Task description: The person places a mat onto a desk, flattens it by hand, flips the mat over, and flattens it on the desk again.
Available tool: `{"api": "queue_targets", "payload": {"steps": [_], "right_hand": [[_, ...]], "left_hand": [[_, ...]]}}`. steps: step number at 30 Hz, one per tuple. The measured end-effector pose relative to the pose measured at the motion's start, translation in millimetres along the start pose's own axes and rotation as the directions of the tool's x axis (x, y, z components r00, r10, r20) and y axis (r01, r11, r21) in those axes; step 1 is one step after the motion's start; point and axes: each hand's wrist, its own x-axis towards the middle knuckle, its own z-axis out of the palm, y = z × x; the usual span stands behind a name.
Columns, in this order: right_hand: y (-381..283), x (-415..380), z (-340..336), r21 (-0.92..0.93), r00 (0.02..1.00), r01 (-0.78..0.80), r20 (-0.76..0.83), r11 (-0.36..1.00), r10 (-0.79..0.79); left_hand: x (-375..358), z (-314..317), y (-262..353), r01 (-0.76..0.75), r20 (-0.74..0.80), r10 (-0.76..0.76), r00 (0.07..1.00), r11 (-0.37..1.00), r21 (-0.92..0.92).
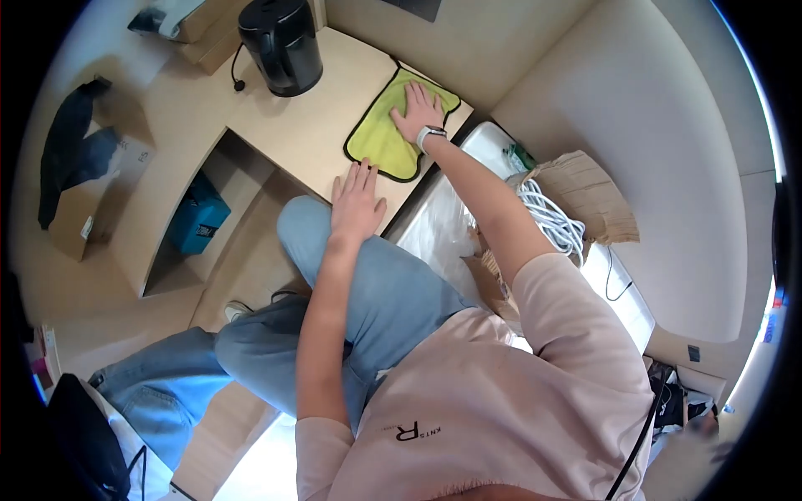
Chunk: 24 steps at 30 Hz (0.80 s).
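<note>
A yellow-green cloth point(384, 129) with black edging lies spread on the light wooden tabletop point(338, 100). My right hand point(418, 115), with a watch on its wrist, rests palm down on the cloth's upper right part, fingers spread. Nearer to me, my left hand point(357, 204) lies flat at the table's front edge. Its fingertips reach the cloth's lower border, and the fingers are stretched out. Neither hand grasps anything. Part of the cloth is hidden under my right hand.
A black electric kettle point(282, 46) stands on the table, left of the cloth. Below is a shelf with a teal box point(199, 215). At right, a torn cardboard box point(585, 188) holds coiled white cable point(547, 219). Another person's jeans-clad leg point(159, 397) is at lower left.
</note>
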Motion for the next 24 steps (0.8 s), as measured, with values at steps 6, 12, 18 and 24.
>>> {"api": "queue_targets", "payload": {"steps": [6, 12, 18, 24], "right_hand": [[-7.1, 35.7, 20.1, -0.018, 0.993, -0.026, -0.12, 1.0, 0.023], [-25.0, 74.0, 37.3, -0.019, 0.994, -0.045, -0.102, 0.999, 0.042], [-47.1, 123.6, 57.2, -0.068, 0.995, -0.014, -0.101, 0.998, 0.008], [-89.3, 170.4, 66.9, -0.059, 0.992, -0.044, -0.12, 0.997, 0.037]], "left_hand": [[4.7, 0.2, 1.3, -0.033, -0.02, 0.033, 0.999, 0.999, 0.008], [14.2, 6.0, 4.1, -0.013, 0.022, 0.013, 1.0, 1.0, 0.009], [19.1, 15.5, 2.8, -0.014, 0.06, 0.011, 0.998, 0.998, 0.059], [20.6, 4.7, 4.1, -0.031, 0.101, 0.031, 0.994, 1.0, 0.004]]}}
